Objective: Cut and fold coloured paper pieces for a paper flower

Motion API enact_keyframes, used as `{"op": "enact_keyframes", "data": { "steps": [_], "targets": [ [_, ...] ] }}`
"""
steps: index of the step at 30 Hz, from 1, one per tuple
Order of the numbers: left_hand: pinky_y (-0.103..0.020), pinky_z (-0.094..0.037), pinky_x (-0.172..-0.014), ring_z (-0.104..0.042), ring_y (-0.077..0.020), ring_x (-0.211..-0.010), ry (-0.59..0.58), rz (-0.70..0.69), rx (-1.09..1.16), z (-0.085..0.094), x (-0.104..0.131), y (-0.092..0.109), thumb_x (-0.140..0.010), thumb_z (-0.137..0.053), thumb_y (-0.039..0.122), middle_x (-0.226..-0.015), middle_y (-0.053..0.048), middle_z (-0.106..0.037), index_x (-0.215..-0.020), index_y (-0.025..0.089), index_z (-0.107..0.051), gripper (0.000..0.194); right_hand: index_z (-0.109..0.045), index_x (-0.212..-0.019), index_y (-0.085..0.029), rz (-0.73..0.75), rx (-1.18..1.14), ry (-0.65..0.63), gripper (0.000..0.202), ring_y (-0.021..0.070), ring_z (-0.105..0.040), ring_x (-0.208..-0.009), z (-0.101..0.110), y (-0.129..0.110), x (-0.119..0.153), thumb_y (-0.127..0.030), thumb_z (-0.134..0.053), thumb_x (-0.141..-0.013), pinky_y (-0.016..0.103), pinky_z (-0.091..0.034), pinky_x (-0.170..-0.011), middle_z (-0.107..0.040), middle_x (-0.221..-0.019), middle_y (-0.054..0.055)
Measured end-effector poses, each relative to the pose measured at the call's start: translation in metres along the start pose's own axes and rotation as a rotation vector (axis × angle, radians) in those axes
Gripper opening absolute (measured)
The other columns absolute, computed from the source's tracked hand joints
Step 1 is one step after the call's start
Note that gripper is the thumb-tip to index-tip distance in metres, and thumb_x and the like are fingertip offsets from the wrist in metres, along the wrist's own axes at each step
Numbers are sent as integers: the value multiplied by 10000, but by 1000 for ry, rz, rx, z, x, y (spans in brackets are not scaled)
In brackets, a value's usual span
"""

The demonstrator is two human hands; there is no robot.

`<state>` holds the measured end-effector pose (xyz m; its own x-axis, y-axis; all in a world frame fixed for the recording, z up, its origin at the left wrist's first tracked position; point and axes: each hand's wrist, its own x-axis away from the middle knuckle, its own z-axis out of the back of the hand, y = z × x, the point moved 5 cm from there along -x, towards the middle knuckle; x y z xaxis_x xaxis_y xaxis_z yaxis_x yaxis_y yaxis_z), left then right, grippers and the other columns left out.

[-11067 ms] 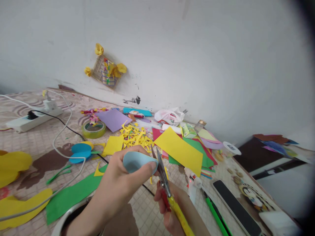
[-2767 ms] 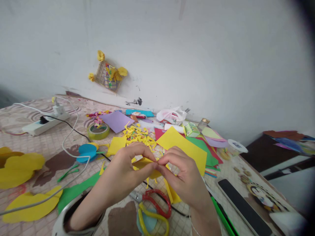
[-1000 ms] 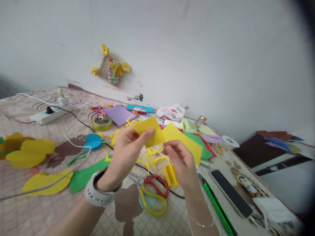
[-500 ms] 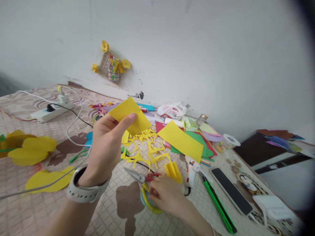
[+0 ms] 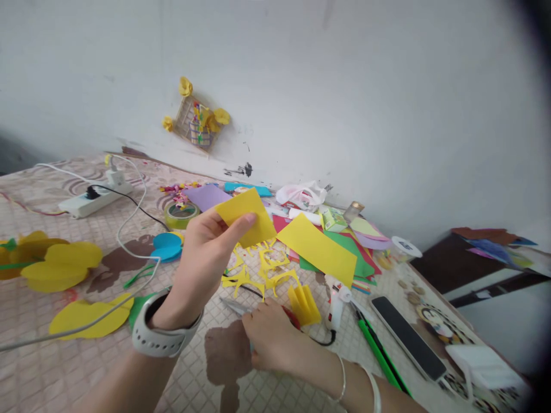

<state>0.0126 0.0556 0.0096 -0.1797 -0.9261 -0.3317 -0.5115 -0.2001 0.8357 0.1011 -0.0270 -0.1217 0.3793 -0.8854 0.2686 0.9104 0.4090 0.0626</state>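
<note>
In my left hand a small square of yellow paper is pinched, thumb across its face, held up above the tabletop. My right hand lies low on the table with its fingers curled over the scissors. The blades stick out to the left of the fingers, and a bit of red handle shows behind the hand. Most of the handles are hidden. Just beyond this hand stands a folded yellow paper piece, with yellow paper scraps behind it.
A white glue gun, a green cutter and a phone lie to the right. Coloured sheets are piled behind. Leftward are yellow paper petals, a tape roll and a power strip with trailing cables.
My left hand has moved right and slightly down with the yellow paper. The right hand has moved up and left from the yellow ring onto the scissors, covering their handles.
</note>
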Motion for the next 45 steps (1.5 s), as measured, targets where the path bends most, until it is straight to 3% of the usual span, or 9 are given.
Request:
{"op": "enact_keyframes", "data": {
  "steps": [9, 14, 18, 21, 26, 30, 37, 41, 45],
  "targets": [
    [-222, -534, -698, -683, -160, -771, -70, 14, -40, -1, -1, -3, -786, -732, 247, -830, -20, -767, -900, 189, -764, 132, -708, -656, -138, 44, 67, -51, 135, 265, -663, -547, 13, 0, -19, -225, -811, -642, 388, -481, -603, -737, -623, 107],
    [-252, -544, -712, -695, -181, -776, -54, 2, -40, 2, -2, 0, -773, -742, 246, -834, -28, -769, -877, 183, -764, 123, -696, -947, -90, 41, 10, -46, 600, 332, -677, -758, 7, 6, 6, -550, -819, -581, 440, -514, -678, -745, -855, 152],
    [-252, -544, -712, -698, -175, -752, -54, 0, -29, 2, -4, 1, -776, -737, 242, -830, -29, -769, -876, 181, -767, 121, -643, -1020, -97, 22, -91, -29, 381, 305, -671, -768, -17, 9, 35, -242, -721, -676, 379, -495, -650, -728, -920, 135],
    [-264, -545, -706, -700, -184, -751, -38, 4, -38, 3, -5, 1, -767, -744, 243, -817, -31, -767, -875, 179, -767, 128, -612, -1001, -145, -9, -173, 10, 326, 257, -652, -771, -25, 12, 47, -158, -624, -675, 342, -481, -649, -707, -917, 84],
    [-248, -541, -713, -699, -188, -802, -23, 0, -47, 4, -3, 2, -772, -739, 240, -813, -23, -764, -862, 187, -766, 108, -648, -941, -219, -91, -181, 223, 207, 247, -577, -943, -6, 27, 48, -122, -560, -781, 376, -433, -831, -649, -961, 58],
    [-233, -538, -704, -693, -173, -777, -32, 0, -39, 3, -3, 4, -776, -739, 236, -802, -15, -761, -863, 191, -768, 102, -690, -903, -205, -230, -101, 350, 211, 248, -545, -922, 9, 48, 49, -62, -560, -819, 380, -408, -818, -630, -921, 73],
    [-262, -547, -716, -695, -183, -768, -39, 13, -31, 1, -2, 4, -778, -731, 236, -808, -23, -762, -868, 197, -769, 105, -743, -980, -246, -306, -111, 499, 289, 280, -505, -977, 28, 70, 58, -51, -583, -839, 412, -412, -854, -610, -1000, 100],
    [-246, -550, -704, -697, -172, -748, -76, 5, -36, 0, -2, 2, -782, -732, 243, -800, -15, -762, -875, 204, -772, 109, -738, -1027, -187, -379, -57, 377, 279, 306, -536, -946, 26, 76, 60, -89, -521, -882, 436, -432, -827, -627, -946, 127],
    [-224, -545, -690, -694, -159, -750, -82, -7, -40, 2, -4, 0, -782, -736, 246, -786, -5, -760, -855, 216, -773, 87, -664, -1162, -153, -335, -231, 184, 329, 304, -605, -939, -6, 62, 57, -114, -461, -906, 425, -459, -792, -677, -948, 126]
  ]
}}
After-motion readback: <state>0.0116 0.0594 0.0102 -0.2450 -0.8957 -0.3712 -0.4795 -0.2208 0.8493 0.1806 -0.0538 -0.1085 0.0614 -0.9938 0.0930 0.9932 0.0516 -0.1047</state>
